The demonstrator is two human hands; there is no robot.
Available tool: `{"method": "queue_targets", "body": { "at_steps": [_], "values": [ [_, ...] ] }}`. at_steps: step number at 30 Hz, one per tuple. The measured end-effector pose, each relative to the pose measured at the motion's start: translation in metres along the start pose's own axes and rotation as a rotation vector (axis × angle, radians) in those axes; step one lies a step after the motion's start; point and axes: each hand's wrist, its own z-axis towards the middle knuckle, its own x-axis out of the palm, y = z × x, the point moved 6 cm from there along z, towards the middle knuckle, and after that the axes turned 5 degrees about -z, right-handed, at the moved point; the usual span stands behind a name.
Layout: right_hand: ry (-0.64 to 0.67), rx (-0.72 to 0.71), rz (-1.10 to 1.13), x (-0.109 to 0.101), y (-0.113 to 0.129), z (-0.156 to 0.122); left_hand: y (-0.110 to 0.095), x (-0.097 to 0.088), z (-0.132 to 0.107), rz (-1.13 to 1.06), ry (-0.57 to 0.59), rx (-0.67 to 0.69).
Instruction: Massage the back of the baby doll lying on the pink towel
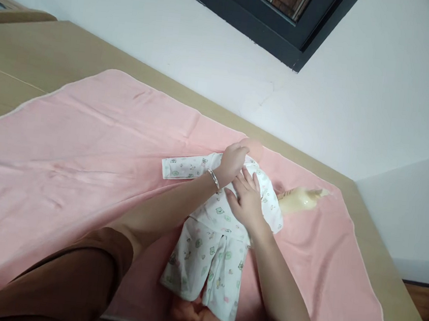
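A baby doll lies on its back on the pink blanket [83, 167], wearing a white long-sleeved shirt [219, 212] and matching pants [192, 260] printed with small figures. Part of its head [252, 146] shows past my hands, and its feet [198, 314] stick out below the pant legs. My left hand [233, 162], with a silver bracelet [213, 179] on the wrist, is closed at the shirt's neckline, seemingly pinching the cloth; its fingertips are partly hidden. Flat on the shirt's chest rests my right hand [247, 197], fingers spread.
A pale yellow bottle [300, 199] lies on the blanket right of the doll. Beneath the blanket is a wooden surface [26, 54], bordered by a white wall [209, 63] with a dark window frame [288, 45]. A wooden edge [18, 16] stands at the far left.
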Motion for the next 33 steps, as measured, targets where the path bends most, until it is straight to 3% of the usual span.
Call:
{"method": "queue_targets", "body": {
  "at_steps": [4, 10, 12, 15, 20, 25, 30, 33],
  "values": [
    [-0.018, -0.022, 0.004, 0.001, -0.013, 0.001, 0.010, -0.001, 0.000, 0.066, -0.004, 0.156],
    [-0.120, -0.087, 0.112, 0.000, -0.032, -0.003, 0.016, -0.004, -0.003, 0.043, 0.003, 0.205],
    [-0.168, -0.038, 0.131, 0.000, -0.041, -0.002, 0.016, -0.003, -0.004, 0.069, 0.011, 0.254],
    [-0.114, 0.084, 0.039, 0.002, -0.042, 0.000, 0.018, -0.003, -0.004, 0.099, 0.021, 0.307],
    [0.005, 0.264, -0.191, 0.003, -0.011, -0.006, 0.019, -0.004, -0.007, 0.189, 0.033, 0.393],
    [0.066, 0.082, -0.214, 0.004, 0.009, -0.008, 0.018, -0.007, -0.012, 0.223, 0.043, 0.406],
    [0.061, -0.067, -0.046, -0.001, -0.020, 0.001, 0.018, -0.009, -0.018, 0.287, 0.078, 0.443],
    [0.020, -0.019, 0.032, -0.002, -0.041, 0.005, 0.016, -0.008, -0.023, 0.322, 0.128, 0.506]
  ]
}}
